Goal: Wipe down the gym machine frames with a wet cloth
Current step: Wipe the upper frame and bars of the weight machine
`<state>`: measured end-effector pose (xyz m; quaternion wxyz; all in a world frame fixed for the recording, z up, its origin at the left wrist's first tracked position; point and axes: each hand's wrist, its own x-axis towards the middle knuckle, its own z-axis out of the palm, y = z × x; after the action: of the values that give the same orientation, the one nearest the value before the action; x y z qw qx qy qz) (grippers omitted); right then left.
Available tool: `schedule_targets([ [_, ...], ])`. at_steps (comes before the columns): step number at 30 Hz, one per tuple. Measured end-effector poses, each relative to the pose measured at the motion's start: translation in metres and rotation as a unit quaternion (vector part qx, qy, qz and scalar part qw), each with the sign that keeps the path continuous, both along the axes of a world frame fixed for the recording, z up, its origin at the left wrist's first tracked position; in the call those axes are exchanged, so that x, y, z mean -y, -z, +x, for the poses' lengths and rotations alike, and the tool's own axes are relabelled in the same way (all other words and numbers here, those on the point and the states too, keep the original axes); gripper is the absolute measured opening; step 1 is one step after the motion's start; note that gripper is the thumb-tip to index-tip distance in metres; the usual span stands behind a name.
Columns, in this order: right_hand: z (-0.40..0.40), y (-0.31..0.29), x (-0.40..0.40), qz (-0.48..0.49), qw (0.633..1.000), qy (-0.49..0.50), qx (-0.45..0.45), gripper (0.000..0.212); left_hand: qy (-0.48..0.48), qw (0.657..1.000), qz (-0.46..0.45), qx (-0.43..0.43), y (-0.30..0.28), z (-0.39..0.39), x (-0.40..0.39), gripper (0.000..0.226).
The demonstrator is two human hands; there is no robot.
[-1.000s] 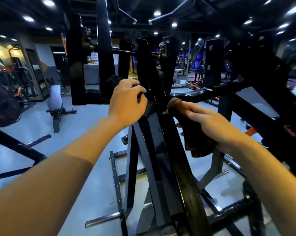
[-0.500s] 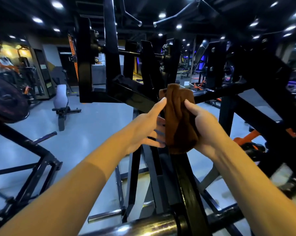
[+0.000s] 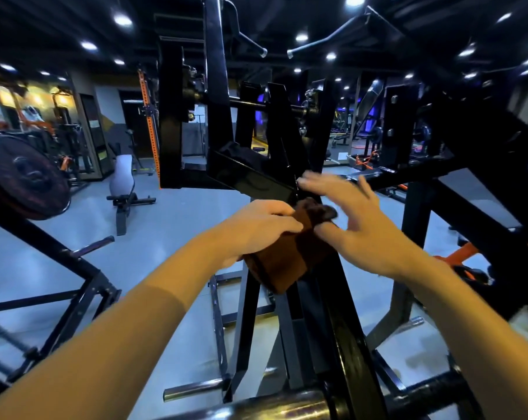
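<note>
We see both bare arms reaching forward to a brown cloth (image 3: 290,259) that lies against the sloping black beam of the gym machine frame (image 3: 341,301), about midway up that beam and just below where it meets the cross members. The left hand (image 3: 261,227) grasps the cloth from its left side, fingers curled over the upper edge so that the fabric bunches under them. The right hand (image 3: 356,216) is released: its fingers are spread and straight (blurred by motion, so we cannot tell each finger's exact position), and only the thumb side appears to touch the cloth's bunched top corner. The cloth's lower end hangs off the left edge of the beam, folded thick.

At the foot of the beam a black weight plate (image 3: 350,353) stands edge-on, with a metal sleeve (image 3: 265,404) running left from it along the bottom edge of the view. At the left edge another weight plate (image 3: 26,177) hangs on a neighbouring black frame. Farther back on the grey floor (image 3: 171,225) a bench with a pale backrest (image 3: 122,178) stands upright, near an orange perforated upright (image 3: 150,125). Ceiling spotlights glow above.
</note>
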<state>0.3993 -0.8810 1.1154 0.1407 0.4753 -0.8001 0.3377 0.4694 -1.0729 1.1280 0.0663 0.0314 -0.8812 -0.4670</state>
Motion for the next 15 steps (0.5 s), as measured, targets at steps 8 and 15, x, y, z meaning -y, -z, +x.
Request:
schedule_targets([
  [8,-0.021,-0.021,0.005,0.115,0.992,0.025,0.033,0.021,0.007,0.996,-0.069,-0.049,-0.009,-0.01,0.028,0.035],
  [15,-0.059,-0.031,0.02,-0.092,0.977,0.085,-0.172,0.015,-0.054,0.921,-0.232,-0.31,-0.036,-0.04,0.049,0.024],
])
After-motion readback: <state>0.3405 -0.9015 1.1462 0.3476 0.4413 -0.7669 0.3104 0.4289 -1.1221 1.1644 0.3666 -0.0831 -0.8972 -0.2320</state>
